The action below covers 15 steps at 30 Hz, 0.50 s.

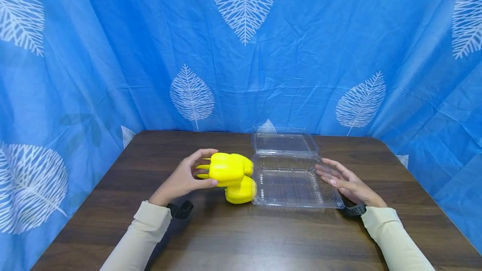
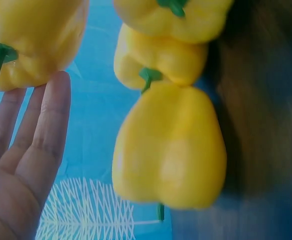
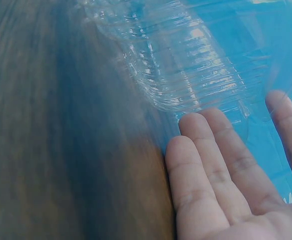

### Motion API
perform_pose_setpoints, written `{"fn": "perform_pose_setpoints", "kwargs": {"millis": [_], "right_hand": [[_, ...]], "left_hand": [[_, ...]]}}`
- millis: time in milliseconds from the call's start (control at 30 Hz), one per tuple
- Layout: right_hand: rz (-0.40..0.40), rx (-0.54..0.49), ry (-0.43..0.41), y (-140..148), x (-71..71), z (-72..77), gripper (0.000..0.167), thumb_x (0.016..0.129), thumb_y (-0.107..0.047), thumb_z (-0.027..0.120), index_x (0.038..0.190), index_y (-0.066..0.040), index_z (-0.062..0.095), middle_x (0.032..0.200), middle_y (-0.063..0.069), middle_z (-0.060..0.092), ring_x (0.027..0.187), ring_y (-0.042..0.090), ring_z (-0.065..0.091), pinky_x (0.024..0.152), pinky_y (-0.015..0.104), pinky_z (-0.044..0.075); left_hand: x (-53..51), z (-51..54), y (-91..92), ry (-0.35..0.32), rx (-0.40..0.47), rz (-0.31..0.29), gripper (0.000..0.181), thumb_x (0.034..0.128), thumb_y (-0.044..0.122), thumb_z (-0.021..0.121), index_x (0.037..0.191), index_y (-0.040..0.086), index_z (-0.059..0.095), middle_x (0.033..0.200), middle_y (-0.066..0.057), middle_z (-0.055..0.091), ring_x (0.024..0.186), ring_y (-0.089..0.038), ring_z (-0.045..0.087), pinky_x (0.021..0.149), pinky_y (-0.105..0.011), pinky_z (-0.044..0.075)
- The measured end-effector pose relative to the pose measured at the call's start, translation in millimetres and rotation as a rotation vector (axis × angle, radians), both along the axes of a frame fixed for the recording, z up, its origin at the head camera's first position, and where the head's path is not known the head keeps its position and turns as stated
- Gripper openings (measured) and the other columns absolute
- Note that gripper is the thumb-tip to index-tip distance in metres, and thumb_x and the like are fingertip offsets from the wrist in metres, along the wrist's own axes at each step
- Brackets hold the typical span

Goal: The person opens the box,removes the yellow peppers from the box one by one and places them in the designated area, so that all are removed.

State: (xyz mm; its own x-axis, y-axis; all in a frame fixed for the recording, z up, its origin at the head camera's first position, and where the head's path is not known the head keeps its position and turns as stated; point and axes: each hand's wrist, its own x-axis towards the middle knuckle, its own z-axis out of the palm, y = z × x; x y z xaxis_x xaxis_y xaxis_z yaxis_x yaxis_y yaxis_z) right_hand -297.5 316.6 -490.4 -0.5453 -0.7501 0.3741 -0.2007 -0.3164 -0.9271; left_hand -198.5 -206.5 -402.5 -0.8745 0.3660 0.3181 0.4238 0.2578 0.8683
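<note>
My left hand [image 1: 184, 176] grips a yellow bell pepper [image 1: 227, 168] from its stem side, thumb at the front and fingers behind; in the left wrist view this pepper [image 2: 38, 37] shows its green stem. It is held above the table, overlapping other yellow bell peppers, including one in front [image 1: 241, 191]. The left wrist view shows several peppers [image 2: 171, 150] close together beside the held one. With extended fingers, my right hand [image 1: 348, 183] touches the right side of an open clear plastic container [image 1: 290, 202]. In the right wrist view the fingers [image 3: 226, 170] lie along its outer wall.
The container's hinged lid [image 1: 284, 142] lies folded back toward the rear of the brown wooden table [image 1: 233, 237]. A blue curtain [image 1: 293, 74] with white leaf prints hangs behind and on both sides of the table.
</note>
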Motion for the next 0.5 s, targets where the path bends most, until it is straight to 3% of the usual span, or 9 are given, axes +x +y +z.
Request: {"fn": "perform_pose_setpoints", "kwargs": {"millis": [200, 500], "right_hand": [[0.017, -0.013, -0.001, 0, -1.1, -1.4, 0.065, 0.111, 0.010, 0.037, 0.171, -0.012, 0.026, 0.168, 0.001, 0.046, 0.153, 0.013, 0.046, 0.121, 0.025, 0.040], [-0.002, -0.001, 0.001, 0, -0.8, -1.2, 0.064, 0.111, 0.009, 0.038, 0.170, -0.013, 0.028, 0.168, 0.001, 0.047, 0.152, 0.013, 0.047, 0.120, 0.025, 0.041]], "left_hand": [[1.8, -0.6, -13.2, 0.016, -0.027, 0.020, 0.071, 0.0893, 0.008, 0.086, 0.150, -0.003, 0.052, 0.149, -0.026, 0.057, 0.131, -0.046, 0.063, 0.106, -0.051, 0.057], [8.1, -7.3, -33.2, -0.010, -0.097, 0.114, 0.071, 0.0883, 0.010, 0.087, 0.150, -0.002, 0.053, 0.146, -0.025, 0.059, 0.129, -0.043, 0.065, 0.107, -0.052, 0.057]]}}
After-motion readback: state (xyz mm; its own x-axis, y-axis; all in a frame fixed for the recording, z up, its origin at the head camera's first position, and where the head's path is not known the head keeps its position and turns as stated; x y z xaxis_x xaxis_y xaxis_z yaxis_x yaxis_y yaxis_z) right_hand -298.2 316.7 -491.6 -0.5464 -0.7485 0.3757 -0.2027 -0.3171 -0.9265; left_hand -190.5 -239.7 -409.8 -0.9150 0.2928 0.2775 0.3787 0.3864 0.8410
